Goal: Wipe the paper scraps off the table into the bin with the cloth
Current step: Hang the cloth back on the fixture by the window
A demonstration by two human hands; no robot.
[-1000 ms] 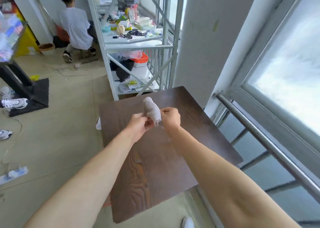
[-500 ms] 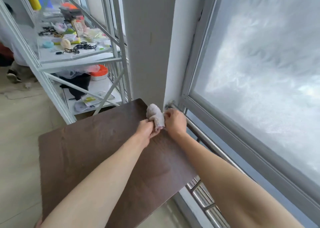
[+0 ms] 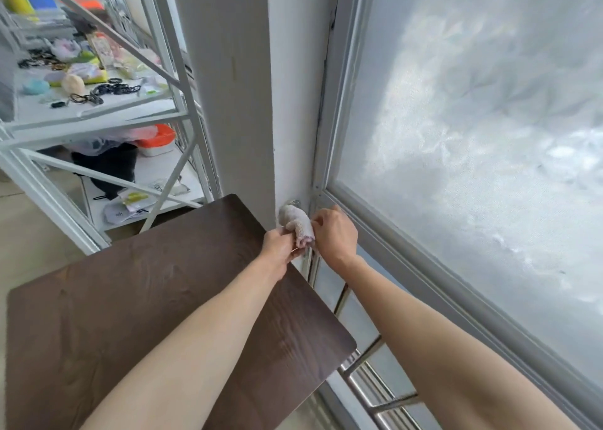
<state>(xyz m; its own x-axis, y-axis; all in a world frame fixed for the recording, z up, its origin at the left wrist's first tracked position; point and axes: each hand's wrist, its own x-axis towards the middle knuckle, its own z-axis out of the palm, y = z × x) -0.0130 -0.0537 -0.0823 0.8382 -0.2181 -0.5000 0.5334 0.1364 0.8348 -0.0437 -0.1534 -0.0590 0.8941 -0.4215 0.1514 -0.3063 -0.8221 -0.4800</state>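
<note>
A bunched pale grey cloth [image 3: 295,222] is held between both hands, just past the far right corner of the dark brown wooden table [image 3: 130,299], by the white pillar. My left hand [image 3: 280,245] pinches its lower left side. My right hand [image 3: 334,235] grips its right side, over the gap between the table and the window. No paper scraps show on the tabletop, and no bin is in view.
A white metal shelf rack [image 3: 98,119] with many small items stands behind the table at the left. A white pillar [image 3: 235,87] rises beside the table's far corner. At the right are a large frosted window [image 3: 473,136] and a steel railing [image 3: 368,380] below it.
My view has swung right, from the room and floor towards the window. Both hands carried the cloth from over the table's middle to its far right corner by the pillar.
</note>
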